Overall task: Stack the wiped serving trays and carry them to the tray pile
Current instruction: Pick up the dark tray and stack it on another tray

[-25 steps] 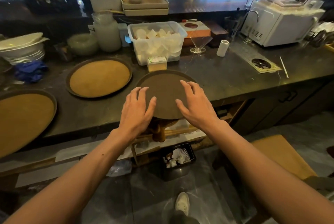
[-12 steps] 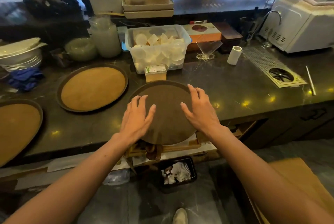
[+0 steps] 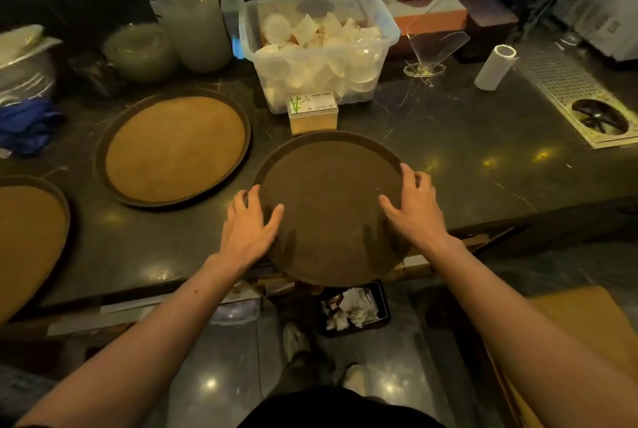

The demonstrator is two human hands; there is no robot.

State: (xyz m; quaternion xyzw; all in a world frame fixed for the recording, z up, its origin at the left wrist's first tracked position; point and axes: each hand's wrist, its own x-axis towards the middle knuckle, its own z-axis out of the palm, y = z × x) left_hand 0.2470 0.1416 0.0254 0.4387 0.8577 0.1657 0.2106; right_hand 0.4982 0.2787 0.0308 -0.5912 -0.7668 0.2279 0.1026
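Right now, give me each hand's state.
Left hand: gripping the left rim of the dark brown round tray.
Right hand: gripping its right rim.

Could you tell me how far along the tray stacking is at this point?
Early on. No stack shows: the two tan trays lie apart on the counter. In hand: the left hand and right hand grip the dark tray, which overhangs the counter edge. Left: stacking all three and carrying them off.
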